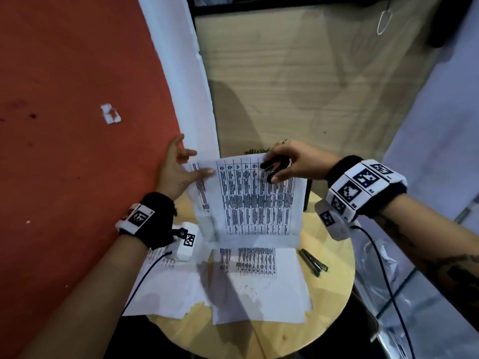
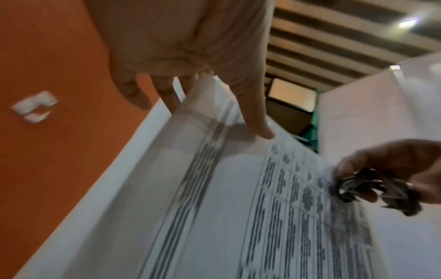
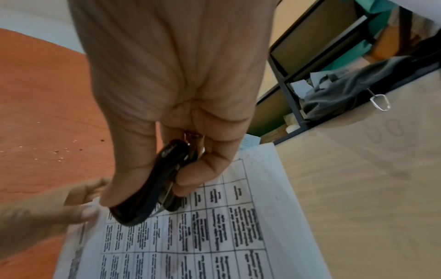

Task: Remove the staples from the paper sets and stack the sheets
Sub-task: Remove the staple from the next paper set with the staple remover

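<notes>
A: Hands status? Left hand (image 1: 178, 172)?
B: Thumb and fingers pinch the upper-left corner of the paper set (image 1: 259, 200). Sheets fan apart at that edge; clearest in the left wrist view (image 2: 238, 188).
A: Right hand (image 1: 290, 161)?
B: Curled round a black staple remover (image 1: 273, 168), thumb on one side, fingers on the other. Its tip sits on the top edge of the paper set, around 1 o'clock from the sheet's centre. Right wrist view confirms the grip (image 3: 152, 181). Can't see a staple.
A: Where's the paper set?
B: Held up off the worktop (image 1: 334, 281), tilted toward the camera, printed table facing up.
A: Rest of the worktop?
B: Loose sheets (image 1: 259, 286) lie flat under the held set, at 6 o'clock from it. A dark pen (image 1: 313, 259) at 4 o'clock, just beside the sheets. Orange wall (image 1: 77, 99) at 9 o'clock.
</notes>
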The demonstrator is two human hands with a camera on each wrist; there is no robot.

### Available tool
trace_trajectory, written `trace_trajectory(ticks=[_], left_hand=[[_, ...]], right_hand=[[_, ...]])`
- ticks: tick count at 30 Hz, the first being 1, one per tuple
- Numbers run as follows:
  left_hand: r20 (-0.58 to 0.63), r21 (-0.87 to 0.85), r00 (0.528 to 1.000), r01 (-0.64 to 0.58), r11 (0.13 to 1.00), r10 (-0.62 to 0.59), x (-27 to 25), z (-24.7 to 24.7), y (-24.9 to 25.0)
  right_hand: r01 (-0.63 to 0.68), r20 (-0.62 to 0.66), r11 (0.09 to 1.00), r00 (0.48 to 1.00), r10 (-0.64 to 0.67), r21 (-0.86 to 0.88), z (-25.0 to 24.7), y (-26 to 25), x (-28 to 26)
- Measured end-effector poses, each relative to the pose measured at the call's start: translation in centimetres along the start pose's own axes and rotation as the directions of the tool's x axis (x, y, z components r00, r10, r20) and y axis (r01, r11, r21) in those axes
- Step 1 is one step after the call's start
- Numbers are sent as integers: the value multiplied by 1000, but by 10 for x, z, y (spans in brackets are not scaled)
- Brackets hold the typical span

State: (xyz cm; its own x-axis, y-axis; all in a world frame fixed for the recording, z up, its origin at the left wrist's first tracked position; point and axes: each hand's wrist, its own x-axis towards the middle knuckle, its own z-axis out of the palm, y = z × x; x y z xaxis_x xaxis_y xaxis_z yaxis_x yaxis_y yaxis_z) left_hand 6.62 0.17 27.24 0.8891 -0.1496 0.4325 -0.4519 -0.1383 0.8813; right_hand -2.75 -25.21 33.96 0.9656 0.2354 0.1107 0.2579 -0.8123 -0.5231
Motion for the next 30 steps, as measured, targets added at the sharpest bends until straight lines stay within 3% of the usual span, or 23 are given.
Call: trace_trajectory(ticks=[1, 3, 5, 8, 13, 21, 25, 27, 30], left_hand=[[-3, 133, 996, -87, 987, 88, -1, -1, 13], [102, 423, 971, -238, 874, 215, -3, 1, 39], [252, 628, 955, -284, 725, 156, -3, 7, 64], [404, 678, 914, -320, 661, 28, 2, 19, 83], [480, 622, 877, -349, 700, 11, 3, 21, 93], [439, 598, 896, -348, 722, 69, -4, 15, 90], [450, 565, 890, -345, 750, 70, -6, 15, 92], [469, 513, 879, -352, 783, 88, -6, 15, 93], [489, 428, 865, -349, 833, 111, -8, 15, 99]], right_hand=[[18, 0, 1000, 1000, -18, -10, -1, -3, -1], [53, -11, 998, 999, -53, -15, -1, -9, -5], [98, -29, 995, 995, -99, -24, -1, -15, -9], [148, -67, 987, 986, -152, -59, -2, -21, -15], [193, -138, 978, 969, -202, -81, -10, -19, -27], [171, -156, 985, 973, -170, -6, -10, -10, -37], [154, -201, 986, 966, -165, -67, -6, -10, -38], [185, -358, 980, 912, -199, -73, 3, -13, -40], [248, -584, 960, 764, -274, -126, 19, -26, -44]])
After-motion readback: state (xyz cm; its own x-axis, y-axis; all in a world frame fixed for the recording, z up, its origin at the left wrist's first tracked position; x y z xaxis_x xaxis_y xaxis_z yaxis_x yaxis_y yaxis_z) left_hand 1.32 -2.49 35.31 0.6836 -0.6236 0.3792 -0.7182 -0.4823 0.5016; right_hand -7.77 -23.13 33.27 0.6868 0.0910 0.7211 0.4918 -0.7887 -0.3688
